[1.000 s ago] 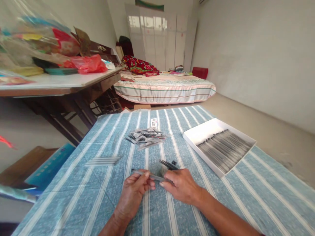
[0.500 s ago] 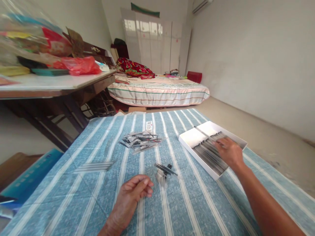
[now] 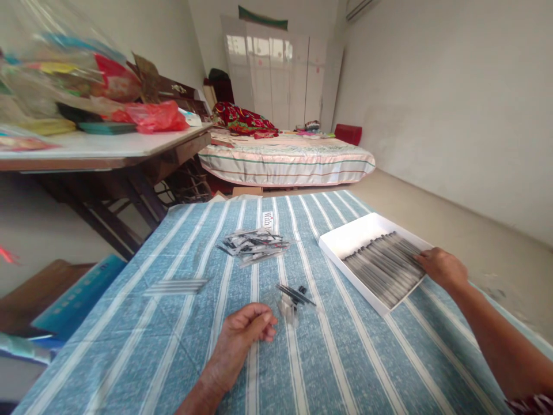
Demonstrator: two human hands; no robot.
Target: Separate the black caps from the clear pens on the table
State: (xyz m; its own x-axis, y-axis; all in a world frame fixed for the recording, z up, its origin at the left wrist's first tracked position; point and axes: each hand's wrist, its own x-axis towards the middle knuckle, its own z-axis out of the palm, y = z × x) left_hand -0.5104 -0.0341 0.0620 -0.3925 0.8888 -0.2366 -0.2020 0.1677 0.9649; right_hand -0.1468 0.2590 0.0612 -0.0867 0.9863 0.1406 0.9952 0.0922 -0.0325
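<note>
My right hand (image 3: 444, 268) is at the right wall of a shallow white box (image 3: 341, 245), fingers closed over its rim. Inside lie many slim grey, dark-tipped pen-like sticks (image 3: 382, 265) in a row. My left hand (image 3: 248, 325) hovers low over the cloth, fingers curled and thumb against the forefinger, with nothing seen in it. Just beyond it are several black thin rods (image 3: 296, 294), small black pieces (image 3: 302, 289) and clear bits (image 3: 288, 311). Farther off sits a pile of small clear packets with dark slim parts (image 3: 254, 246). Several grey sticks (image 3: 177, 286) lie to the left.
A blue striped cloth (image 3: 173, 340) covers the table. On the left stand a white-topped table (image 3: 173, 141) loaded with bags and a blue box (image 3: 80, 294) lower down. A bed (image 3: 285, 161) and a wardrobe (image 3: 276, 80) are at the back.
My right hand has moved right, from over the sticks to the box's right rim. A stick that jutted across the box's far left part no longer shows there. The left hand keeps its pose.
</note>
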